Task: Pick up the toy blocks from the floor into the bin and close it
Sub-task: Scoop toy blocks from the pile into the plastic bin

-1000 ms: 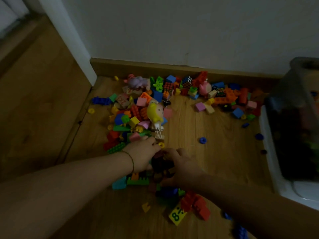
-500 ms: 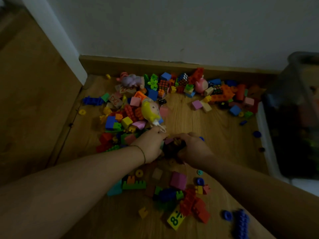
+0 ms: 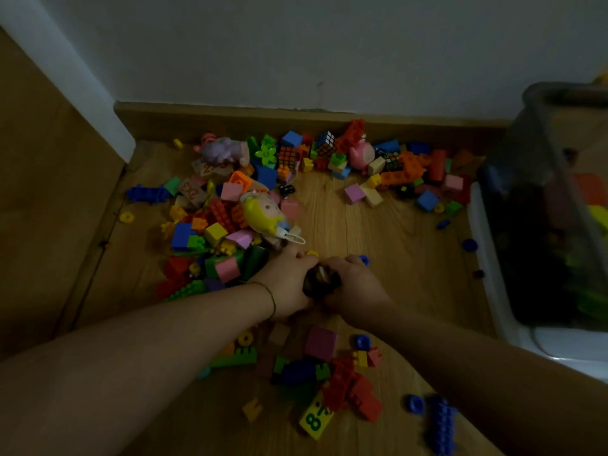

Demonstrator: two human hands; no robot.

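Two bare forearms reach forward from the bottom edge, the left arm from the lower left corner and the right arm from the lower right, drawing together near the middle of the view. The left hand [image 3: 289, 281] and right hand [image 3: 357, 284] meet side by side, backs turned up toward the camera, fingers curled down and inward toward each other. Between them they cup a dark clump [image 3: 320, 282], too dim to make out. Both wrists look nearly straight.
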